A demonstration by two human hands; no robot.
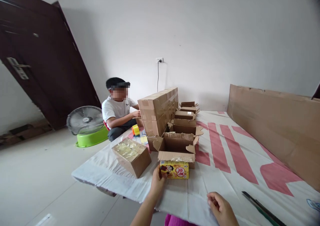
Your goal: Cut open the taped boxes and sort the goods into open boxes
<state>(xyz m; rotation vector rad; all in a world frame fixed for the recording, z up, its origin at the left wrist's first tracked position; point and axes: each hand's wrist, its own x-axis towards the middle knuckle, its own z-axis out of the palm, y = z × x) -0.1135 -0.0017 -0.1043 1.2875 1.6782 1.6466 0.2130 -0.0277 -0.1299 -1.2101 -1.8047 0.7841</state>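
My left hand (158,180) grips the left end of a small yellow printed snack box (178,170), which stands on the cloth-covered table. Right behind it is an open cardboard box (177,146), its front flap folded out just above the yellow box. My right hand (221,206) rests low over the cloth with fingers curled in, and nothing shows in it. To its right lies a box cutter (262,208) with a dark green handle. A taped carton (133,156) sits on the table to the left of my left hand.
More open cartons (185,125) run back in a row beside stacked, taped cartons (160,111). Another person (117,109) sits behind the stack, near a tape roll (135,129). A cardboard sheet (272,129) stands along the right edge. A fan (86,119) is on the floor.
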